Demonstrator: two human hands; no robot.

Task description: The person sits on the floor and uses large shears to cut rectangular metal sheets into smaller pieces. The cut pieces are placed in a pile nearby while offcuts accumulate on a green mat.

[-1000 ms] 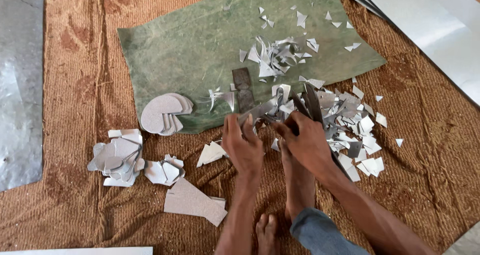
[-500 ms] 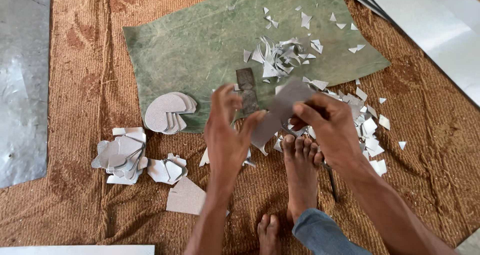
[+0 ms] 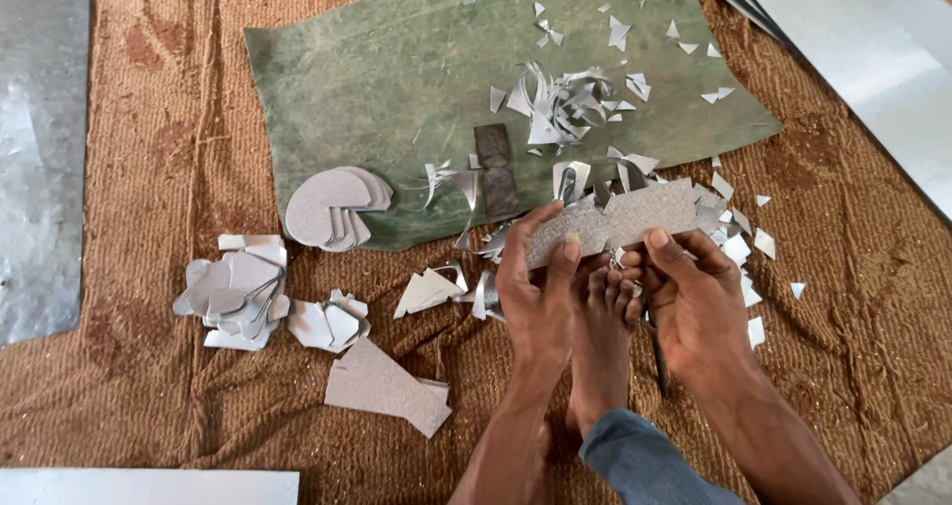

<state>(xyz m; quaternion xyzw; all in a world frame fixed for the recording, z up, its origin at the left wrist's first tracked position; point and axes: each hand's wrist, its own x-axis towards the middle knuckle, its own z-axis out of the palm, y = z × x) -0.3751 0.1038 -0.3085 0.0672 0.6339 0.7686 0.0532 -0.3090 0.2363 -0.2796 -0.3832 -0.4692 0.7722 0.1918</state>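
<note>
My left hand (image 3: pixel 535 292) and right hand (image 3: pixel 694 302) pinch the metal strip (image 3: pixel 620 223), its long axis running across between them.

Metal strip (image 3: pixel 615 223) now level between both hands, lower than before.

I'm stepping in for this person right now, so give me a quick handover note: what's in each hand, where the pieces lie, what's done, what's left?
Left hand and right hand: both hold one flat metal strip by its lower edge, just above the person's foot.
Green mat: scattered metal scraps and a dark tool.
Done: a stack of rounded cut pieces at the mat's edge, two more piles of cut pieces on the brown floor covering, and one larger offcut.
Left: the strip in hand shows no shaped cuts yet.
</note>
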